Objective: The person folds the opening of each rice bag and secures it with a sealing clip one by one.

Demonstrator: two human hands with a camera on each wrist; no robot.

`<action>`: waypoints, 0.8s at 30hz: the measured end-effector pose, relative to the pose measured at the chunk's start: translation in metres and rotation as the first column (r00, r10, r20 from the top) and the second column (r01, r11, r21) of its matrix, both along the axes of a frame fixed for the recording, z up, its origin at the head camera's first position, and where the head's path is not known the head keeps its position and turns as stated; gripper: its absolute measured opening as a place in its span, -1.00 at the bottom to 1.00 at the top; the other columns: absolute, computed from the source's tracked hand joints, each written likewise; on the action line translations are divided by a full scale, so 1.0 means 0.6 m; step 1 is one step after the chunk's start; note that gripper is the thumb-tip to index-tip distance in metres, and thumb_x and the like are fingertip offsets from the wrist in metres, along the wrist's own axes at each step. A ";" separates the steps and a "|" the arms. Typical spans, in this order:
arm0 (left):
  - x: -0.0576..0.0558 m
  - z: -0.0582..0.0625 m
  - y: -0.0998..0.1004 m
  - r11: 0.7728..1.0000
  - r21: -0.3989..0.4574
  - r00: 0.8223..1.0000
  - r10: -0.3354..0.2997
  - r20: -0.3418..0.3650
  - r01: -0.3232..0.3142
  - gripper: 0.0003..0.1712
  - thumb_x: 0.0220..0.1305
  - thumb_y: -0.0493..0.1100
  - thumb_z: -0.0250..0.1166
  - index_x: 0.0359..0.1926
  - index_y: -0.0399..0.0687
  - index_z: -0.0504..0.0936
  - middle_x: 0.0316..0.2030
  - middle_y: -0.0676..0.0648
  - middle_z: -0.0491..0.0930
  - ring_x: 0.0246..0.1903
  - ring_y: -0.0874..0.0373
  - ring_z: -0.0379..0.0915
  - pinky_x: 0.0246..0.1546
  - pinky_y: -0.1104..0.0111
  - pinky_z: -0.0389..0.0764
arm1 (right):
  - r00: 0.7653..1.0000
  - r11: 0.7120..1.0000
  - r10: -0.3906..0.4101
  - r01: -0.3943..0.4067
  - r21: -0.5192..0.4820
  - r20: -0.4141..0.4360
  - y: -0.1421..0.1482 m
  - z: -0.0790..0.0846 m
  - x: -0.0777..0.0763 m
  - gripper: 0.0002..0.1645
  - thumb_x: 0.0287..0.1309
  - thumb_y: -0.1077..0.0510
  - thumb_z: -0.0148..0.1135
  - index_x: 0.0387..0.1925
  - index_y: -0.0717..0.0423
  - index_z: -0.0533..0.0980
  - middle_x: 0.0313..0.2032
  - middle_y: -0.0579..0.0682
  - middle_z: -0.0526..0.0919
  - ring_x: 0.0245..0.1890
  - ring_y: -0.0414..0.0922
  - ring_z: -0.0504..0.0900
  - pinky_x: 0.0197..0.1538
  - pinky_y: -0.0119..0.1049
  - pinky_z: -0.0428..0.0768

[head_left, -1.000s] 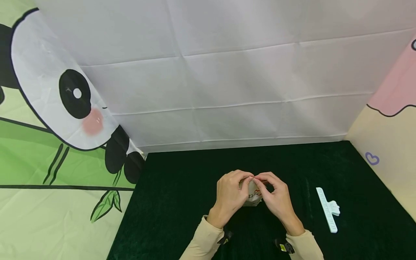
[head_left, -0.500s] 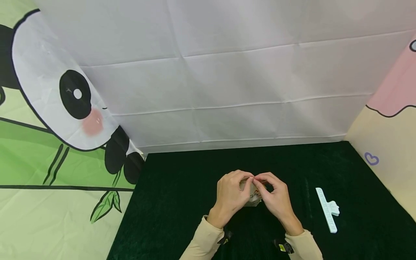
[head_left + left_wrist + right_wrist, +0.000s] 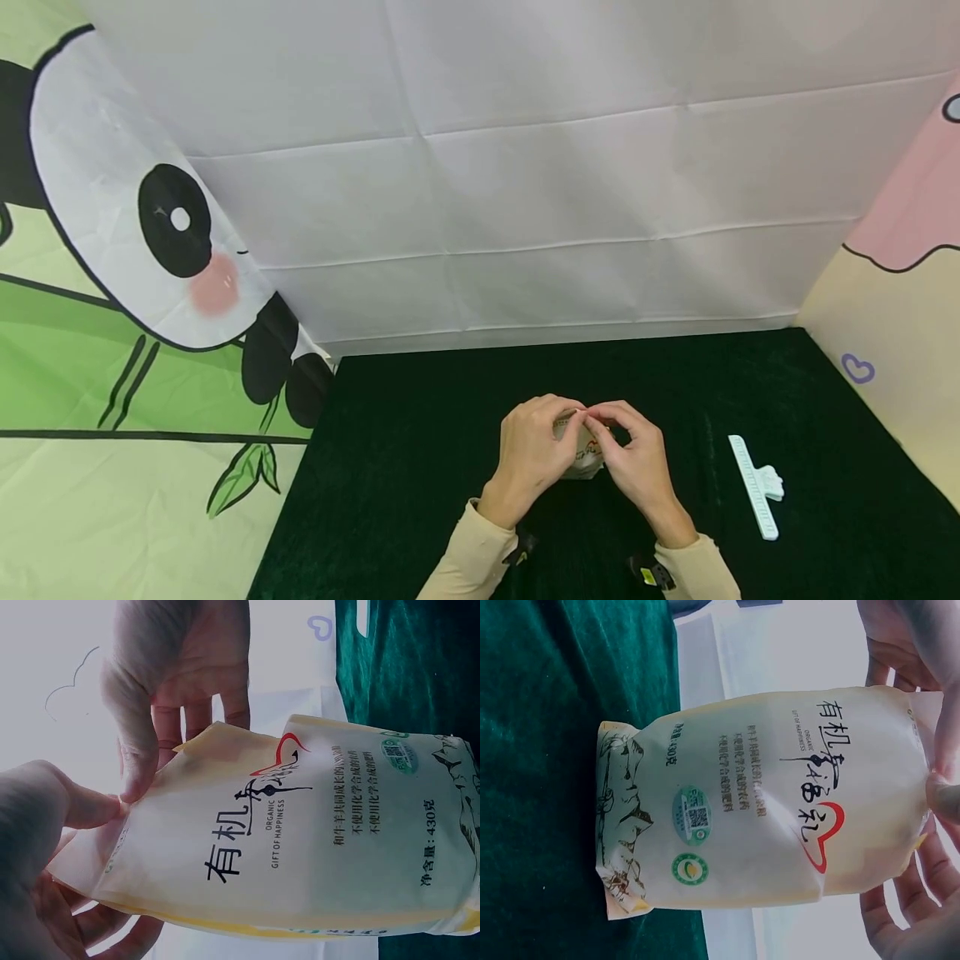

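Observation:
A pale, printed food bag stands upright between the hands; its base meets the dark green cloth in the right wrist view. At its top left corner my left hand pinches the upper edge between thumb and fingers. My right hand pinches the same edge just beside it, and the two hands' fingertips nearly meet. A folded flap or seam runs along that edge in the left wrist view. The bag's front carries Chinese print and a red heart outline. In the head view the hands cover most of the bag.
A long white bag clip lies on the dark green cloth, to the right of the right hand. A white curtain hangs behind the table, with printed cartoon panels at left and right.
Both hands stay at the bag's top edge and barely move. The left thumb has shifted slightly against the edge. The clip stays where it was.

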State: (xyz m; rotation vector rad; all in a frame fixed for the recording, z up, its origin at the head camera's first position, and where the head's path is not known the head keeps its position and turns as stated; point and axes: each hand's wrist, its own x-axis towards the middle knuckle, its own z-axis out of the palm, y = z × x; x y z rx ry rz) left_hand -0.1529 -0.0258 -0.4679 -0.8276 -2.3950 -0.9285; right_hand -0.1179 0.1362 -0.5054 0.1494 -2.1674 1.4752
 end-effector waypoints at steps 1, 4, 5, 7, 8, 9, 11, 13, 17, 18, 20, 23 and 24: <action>-0.001 0.000 0.000 1.000 0.000 1.000 0.001 -0.004 -0.001 -0.87 0.45 -0.10 0.39 -0.18 0.03 0.84 -0.25 0.06 0.84 -0.39 0.22 0.68 -0.36 0.55 0.56 | 1.000 1.000 0.000 0.000 -0.001 0.003 0.001 -0.001 0.000 -0.88 0.35 0.33 0.40 -0.17 0.09 0.76 -0.17 -0.06 0.77 -0.16 -0.32 0.63 -0.04 -0.54 0.60; -0.001 0.000 0.001 1.000 -0.002 1.000 0.003 -0.011 -0.003 -0.87 0.46 -0.11 0.39 -0.18 0.02 0.84 -0.26 0.05 0.84 -0.39 0.23 0.68 -0.36 0.56 0.55 | 1.000 1.000 0.000 0.000 0.000 0.006 0.003 -0.002 0.002 -0.87 0.33 0.34 0.41 -0.15 0.11 0.76 -0.16 -0.05 0.78 -0.16 -0.31 0.63 -0.04 -0.53 0.61; -0.001 0.000 0.001 1.000 -0.002 1.000 0.005 -0.009 -0.005 -0.87 0.46 -0.11 0.38 -0.18 0.01 0.84 -0.26 0.05 0.84 -0.39 0.23 0.68 -0.35 0.55 0.56 | 1.000 1.000 0.000 0.000 0.000 0.008 0.004 -0.002 0.003 -0.86 0.33 0.34 0.41 -0.14 0.11 0.76 -0.15 -0.04 0.78 -0.16 -0.31 0.63 -0.04 -0.53 0.60; 0.000 0.001 0.001 1.000 -0.002 1.000 0.005 -0.001 -0.005 -0.87 0.46 -0.10 0.38 -0.17 0.02 0.84 -0.25 0.05 0.84 -0.37 0.22 0.69 -0.34 0.54 0.57 | 1.000 1.000 -0.003 0.003 0.000 0.015 0.006 -0.002 0.004 -0.86 0.32 0.33 0.43 -0.14 0.12 0.76 -0.15 -0.04 0.78 -0.15 -0.31 0.63 -0.03 -0.54 0.60; 0.000 0.001 0.000 1.000 -0.002 1.000 0.004 0.005 -0.004 -0.87 0.47 -0.10 0.38 -0.17 0.02 0.84 -0.25 0.05 0.84 -0.37 0.22 0.69 -0.33 0.52 0.58 | 1.000 1.000 -0.005 0.005 0.000 0.019 0.007 -0.002 0.004 -0.86 0.31 0.33 0.43 -0.14 0.12 0.76 -0.15 -0.04 0.78 -0.15 -0.32 0.63 -0.02 -0.55 0.59; 0.000 0.001 0.000 1.000 0.000 1.000 0.004 0.010 -0.004 -0.87 0.47 -0.10 0.38 -0.17 0.02 0.84 -0.24 0.05 0.84 -0.36 0.21 0.70 -0.32 0.51 0.59 | 1.000 1.000 -0.007 0.007 0.002 0.024 0.008 -0.002 0.004 -0.86 0.31 0.32 0.43 -0.13 0.12 0.76 -0.16 -0.04 0.78 -0.16 -0.32 0.63 -0.01 -0.55 0.59; 0.001 0.001 0.001 1.000 0.005 1.000 0.001 0.019 -0.002 -0.86 0.47 -0.10 0.37 -0.17 0.02 0.84 -0.24 0.04 0.84 -0.36 0.20 0.70 -0.31 0.50 0.60 | 0.999 1.000 -0.011 0.011 0.002 0.030 0.009 -0.003 0.004 -0.87 0.32 0.31 0.43 -0.14 0.10 0.76 -0.16 -0.05 0.78 -0.15 -0.32 0.63 0.00 -0.57 0.58; 0.001 0.002 0.001 1.000 0.011 1.000 -0.002 0.022 0.001 -0.86 0.47 -0.10 0.37 -0.17 0.02 0.84 -0.24 0.04 0.84 -0.35 0.20 0.70 -0.32 0.49 0.60 | 0.999 1.000 -0.016 0.016 0.008 0.031 0.010 -0.005 0.003 -0.87 0.33 0.30 0.43 -0.14 0.09 0.76 -0.17 -0.05 0.78 -0.16 -0.32 0.64 0.00 -0.56 0.58; 0.000 0.002 0.002 1.000 0.015 1.000 -0.001 0.009 0.001 -0.86 0.46 -0.09 0.37 -0.18 0.03 0.84 -0.26 0.05 0.84 -0.37 0.20 0.70 -0.33 0.51 0.59 | 0.999 1.000 -0.024 0.023 0.018 0.029 0.011 -0.007 0.003 -0.87 0.34 0.29 0.42 -0.14 0.07 0.77 -0.17 -0.06 0.78 -0.17 -0.31 0.64 -0.01 -0.50 0.60; 0.000 0.002 0.003 1.000 0.013 1.000 0.000 0.006 0.000 -0.86 0.46 -0.09 0.37 -0.19 0.04 0.84 -0.26 0.05 0.84 -0.37 0.20 0.70 -0.34 0.51 0.58 | 0.999 1.000 -0.025 0.024 0.017 0.033 0.011 -0.007 0.003 -0.88 0.35 0.29 0.42 -0.14 0.06 0.77 -0.17 -0.07 0.78 -0.17 -0.31 0.64 -0.01 -0.48 0.62; -0.001 0.002 0.003 1.000 0.008 1.000 0.004 0.006 -0.004 -0.85 0.45 -0.08 0.37 -0.19 0.04 0.84 -0.26 0.06 0.84 -0.37 0.21 0.70 -0.34 0.52 0.58 | 0.999 1.000 -0.026 0.026 0.013 0.041 0.011 -0.007 0.003 -0.88 0.35 0.29 0.42 -0.15 0.06 0.77 -0.17 -0.07 0.78 -0.17 -0.31 0.64 -0.01 -0.46 0.63; -0.001 0.002 0.004 1.000 -0.001 1.000 0.010 0.018 -0.010 -0.85 0.44 -0.07 0.37 -0.20 0.05 0.85 -0.26 0.06 0.84 -0.36 0.21 0.70 -0.33 0.52 0.58 | 0.998 1.000 -0.031 0.030 0.009 0.052 0.010 -0.007 0.004 -0.89 0.35 0.28 0.42 -0.15 0.06 0.76 -0.17 -0.08 0.78 -0.17 -0.31 0.64 -0.02 -0.36 0.67; -0.001 0.003 0.004 1.000 -0.003 1.000 0.011 0.022 -0.011 -0.85 0.44 -0.06 0.38 -0.20 0.05 0.85 -0.26 0.06 0.84 -0.36 0.21 0.70 -0.33 0.52 0.58 | 0.998 1.000 -0.031 0.031 0.007 0.055 0.009 -0.006 0.004 -0.89 0.35 0.28 0.41 -0.15 0.06 0.76 -0.17 -0.08 0.77 -0.17 -0.31 0.64 -0.02 -0.35 0.68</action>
